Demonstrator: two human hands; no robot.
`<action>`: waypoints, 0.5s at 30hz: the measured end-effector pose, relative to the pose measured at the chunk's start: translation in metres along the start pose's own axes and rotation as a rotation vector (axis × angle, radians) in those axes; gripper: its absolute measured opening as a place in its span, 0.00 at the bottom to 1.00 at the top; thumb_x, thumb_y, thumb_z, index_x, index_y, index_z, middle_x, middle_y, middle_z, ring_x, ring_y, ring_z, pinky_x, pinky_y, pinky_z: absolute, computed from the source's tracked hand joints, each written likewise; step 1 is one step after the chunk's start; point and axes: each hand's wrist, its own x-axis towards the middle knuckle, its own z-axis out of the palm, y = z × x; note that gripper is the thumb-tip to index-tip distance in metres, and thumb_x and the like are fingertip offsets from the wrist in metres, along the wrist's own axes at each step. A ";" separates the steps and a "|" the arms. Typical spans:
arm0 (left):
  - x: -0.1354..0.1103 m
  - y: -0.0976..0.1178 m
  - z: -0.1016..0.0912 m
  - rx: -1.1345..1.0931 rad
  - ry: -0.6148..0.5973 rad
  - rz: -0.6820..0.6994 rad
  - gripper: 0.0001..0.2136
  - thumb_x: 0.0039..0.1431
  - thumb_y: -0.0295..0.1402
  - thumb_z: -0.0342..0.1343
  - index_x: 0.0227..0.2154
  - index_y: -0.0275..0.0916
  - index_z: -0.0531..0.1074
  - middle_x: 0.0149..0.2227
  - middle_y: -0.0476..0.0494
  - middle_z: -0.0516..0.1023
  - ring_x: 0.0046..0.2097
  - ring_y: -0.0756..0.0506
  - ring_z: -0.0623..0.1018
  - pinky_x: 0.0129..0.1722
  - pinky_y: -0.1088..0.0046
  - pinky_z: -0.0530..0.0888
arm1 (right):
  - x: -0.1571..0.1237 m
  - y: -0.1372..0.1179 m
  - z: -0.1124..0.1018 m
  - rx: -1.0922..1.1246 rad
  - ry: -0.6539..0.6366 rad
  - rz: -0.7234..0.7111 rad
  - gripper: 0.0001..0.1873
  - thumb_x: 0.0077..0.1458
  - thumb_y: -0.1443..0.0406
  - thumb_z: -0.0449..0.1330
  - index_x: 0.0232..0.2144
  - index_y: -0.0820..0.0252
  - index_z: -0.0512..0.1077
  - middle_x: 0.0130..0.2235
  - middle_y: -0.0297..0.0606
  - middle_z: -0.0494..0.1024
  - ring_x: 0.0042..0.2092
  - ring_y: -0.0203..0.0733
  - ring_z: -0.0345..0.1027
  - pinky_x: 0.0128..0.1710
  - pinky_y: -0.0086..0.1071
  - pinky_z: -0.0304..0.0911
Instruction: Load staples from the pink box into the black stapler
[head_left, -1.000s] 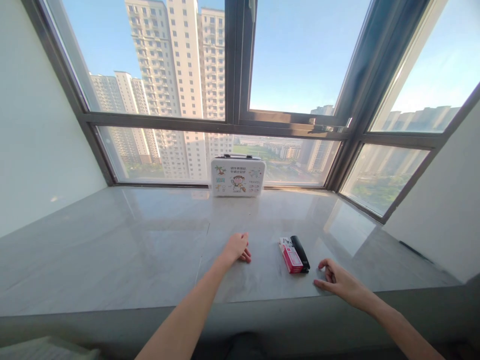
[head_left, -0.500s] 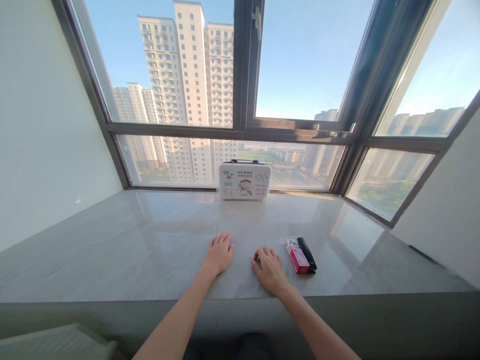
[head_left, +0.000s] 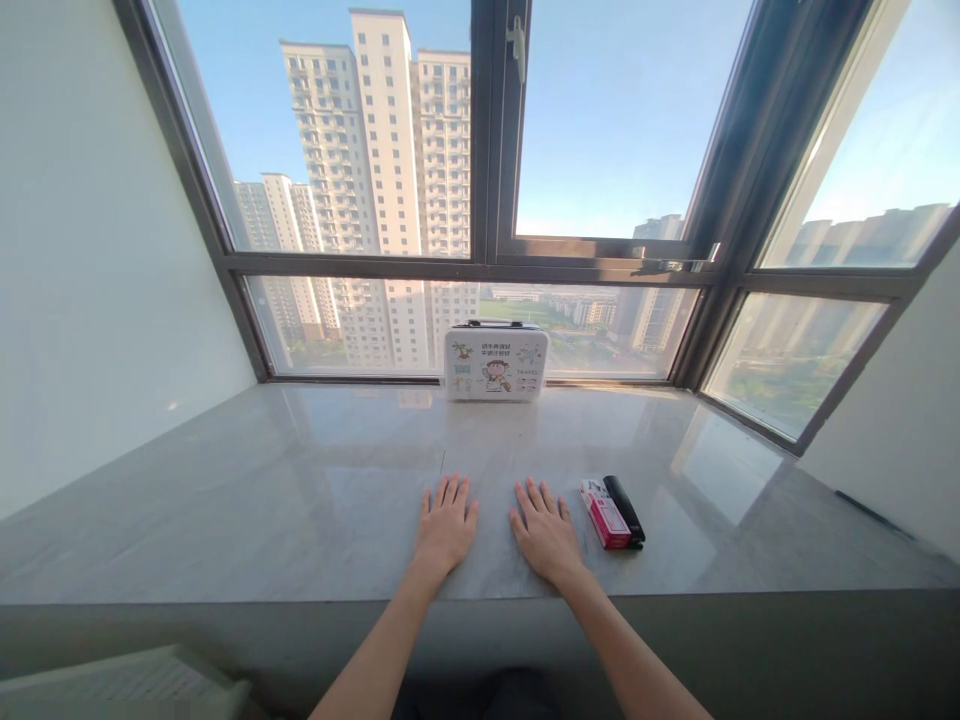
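Both palms rest face down on a grey marble windowsill (head_left: 330, 500). My left hand (head_left: 446, 525) lies flat with its fingers spread and holds nothing. To its right, my right hand (head_left: 546, 530) is also flat, fingers apart, with nothing in it. Nearest to the right hand is a small pink and white box (head_left: 606, 518). A black stapler (head_left: 624, 510) lies along the box's right side, seemingly touching it. Farther back, a white case (head_left: 496, 365) with cartoon prints and a dark handle stands upright by the window.
Dark window frames (head_left: 360, 266) border the sill at the back and right. A white wall (head_left: 112, 280) rises on the left. The sill's front edge (head_left: 262, 602) runs across below my wrists. A pale object (head_left: 127, 680), blurred, sits low at the left.
My fingers, somewhat curled before, have straightened and spread flat on the sill, most plainly in the right hand. The view has shifted slightly. The box, stapler and case stay in place.
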 end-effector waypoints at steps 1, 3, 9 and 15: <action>-0.001 0.001 -0.001 0.004 -0.002 -0.003 0.27 0.70 0.45 0.31 0.69 0.47 0.52 0.72 0.46 0.49 0.72 0.39 0.48 0.68 0.50 0.47 | 0.000 0.000 0.000 -0.001 0.001 0.002 0.33 0.67 0.49 0.37 0.70 0.49 0.48 0.72 0.35 0.43 0.72 0.48 0.30 0.67 0.48 0.27; -0.003 0.002 -0.001 0.009 -0.006 -0.010 0.27 0.70 0.45 0.31 0.69 0.47 0.52 0.72 0.46 0.49 0.72 0.39 0.48 0.68 0.50 0.47 | -0.001 0.000 0.001 -0.003 0.003 0.005 0.33 0.68 0.50 0.36 0.71 0.49 0.47 0.73 0.35 0.43 0.72 0.48 0.30 0.67 0.49 0.27; -0.006 0.003 -0.002 -0.011 0.015 -0.018 0.27 0.70 0.45 0.33 0.68 0.47 0.53 0.71 0.46 0.50 0.71 0.40 0.49 0.68 0.50 0.47 | -0.004 -0.002 0.000 -0.004 0.010 0.016 0.32 0.68 0.50 0.37 0.70 0.49 0.48 0.72 0.35 0.44 0.72 0.48 0.31 0.67 0.48 0.28; -0.006 0.003 -0.004 -0.034 -0.006 -0.018 0.27 0.70 0.44 0.33 0.68 0.46 0.53 0.72 0.45 0.50 0.72 0.38 0.48 0.68 0.48 0.46 | -0.006 -0.005 -0.003 -0.001 0.022 0.018 0.32 0.68 0.51 0.38 0.70 0.49 0.49 0.72 0.35 0.45 0.72 0.48 0.32 0.67 0.48 0.28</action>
